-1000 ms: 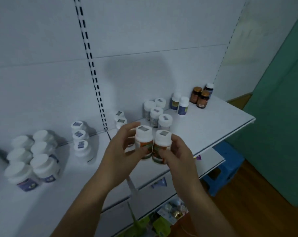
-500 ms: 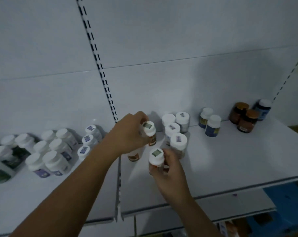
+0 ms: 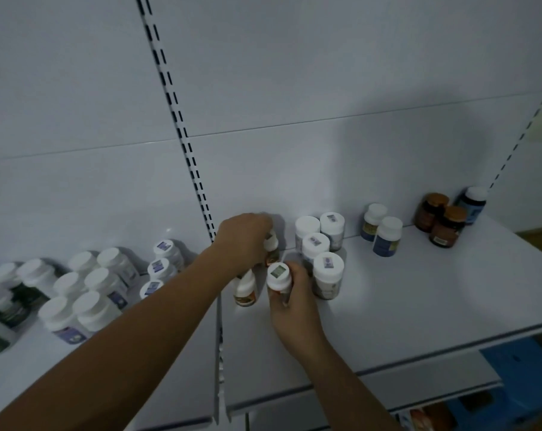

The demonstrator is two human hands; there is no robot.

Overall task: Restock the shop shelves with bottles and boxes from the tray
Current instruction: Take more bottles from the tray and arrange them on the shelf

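Note:
My left hand (image 3: 243,241) reaches over the white shelf (image 3: 403,293) and grips a white-capped bottle with an orange label (image 3: 272,247) near the back wall; the hand hides most of it. My right hand (image 3: 296,301) holds a second white-capped bottle (image 3: 279,276) upright, low over the shelf just in front. A third orange-label bottle (image 3: 245,289) stands on the shelf beneath my left wrist. No tray is in view.
Several white-capped bottles (image 3: 321,259) stand right of my hands. Two blue-label bottles (image 3: 383,233) and brown jars (image 3: 440,220) sit farther right. Several white bottles (image 3: 86,290) crowd the left shelf section. A slotted upright (image 3: 182,132) divides the sections. Something blue (image 3: 524,365) lies below right.
Both hands moved forward from in front of the shelf to over it. My left hand carried its bottle to the back; my right lowered its bottle toward the shelf.

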